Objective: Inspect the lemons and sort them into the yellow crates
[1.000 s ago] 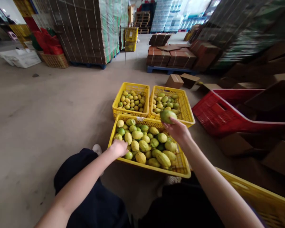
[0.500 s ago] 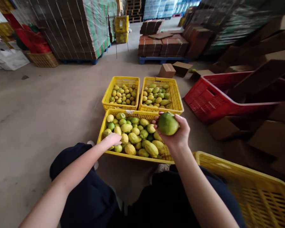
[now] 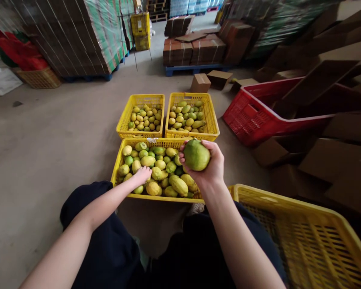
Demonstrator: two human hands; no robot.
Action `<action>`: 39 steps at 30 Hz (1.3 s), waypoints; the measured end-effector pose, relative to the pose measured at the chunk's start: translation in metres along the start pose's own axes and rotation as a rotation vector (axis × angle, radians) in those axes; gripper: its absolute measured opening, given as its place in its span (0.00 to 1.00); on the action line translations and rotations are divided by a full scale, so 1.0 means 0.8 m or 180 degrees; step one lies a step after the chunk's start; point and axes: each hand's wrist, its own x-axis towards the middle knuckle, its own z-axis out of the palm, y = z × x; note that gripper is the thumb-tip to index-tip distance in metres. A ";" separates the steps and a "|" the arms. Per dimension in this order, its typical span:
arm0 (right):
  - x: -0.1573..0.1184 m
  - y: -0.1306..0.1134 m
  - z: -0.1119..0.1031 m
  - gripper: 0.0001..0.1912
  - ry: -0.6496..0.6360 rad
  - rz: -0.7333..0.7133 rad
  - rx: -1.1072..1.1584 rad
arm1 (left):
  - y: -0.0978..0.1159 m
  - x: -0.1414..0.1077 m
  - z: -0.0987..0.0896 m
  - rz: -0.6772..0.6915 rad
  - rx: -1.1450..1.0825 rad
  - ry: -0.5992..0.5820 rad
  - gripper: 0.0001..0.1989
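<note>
Cupping green fruit (image 3: 196,155) in closed right hand (image 3: 209,166), raised over near crate's (image 3: 156,141) right edge for viewing | left hand (image 3: 142,174) fingers curled onto fruit at its front-left corner

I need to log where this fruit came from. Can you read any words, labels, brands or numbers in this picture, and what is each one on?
No text can be read.
Small white tag on the rim of the near yellow crate: too small to read.
Green print on the wrapped stack of cartons: blurred.
Brown cardboard boxes: no print visible.
Green fruit in the right hand: no sticker visible.
</note>
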 end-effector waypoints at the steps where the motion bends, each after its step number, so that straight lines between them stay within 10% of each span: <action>1: -0.001 -0.002 0.001 0.13 -0.0009 0.0061 0.0023 | -0.002 0.001 0.000 0.0027 0.0003 -0.0008 0.25; 18: 0.012 0.011 0.009 0.08 -0.0050 0.0249 -0.0135 | -0.052 -0.030 -0.012 0.0020 -0.0305 -0.0020 0.31; 28: 0.013 0.009 0.005 0.08 0.0122 0.0366 -0.0075 | -0.073 -0.027 -0.016 -0.0011 -0.0269 0.0448 0.19; 35: 0.017 0.005 0.003 0.06 0.0233 0.0339 -0.0068 | -0.106 -0.047 -0.035 -0.0300 -0.1447 0.0678 0.22; 39: 0.021 0.011 0.006 0.05 0.0160 0.0397 -0.0120 | -0.097 -0.070 -0.059 -0.0433 -0.3529 0.0950 0.25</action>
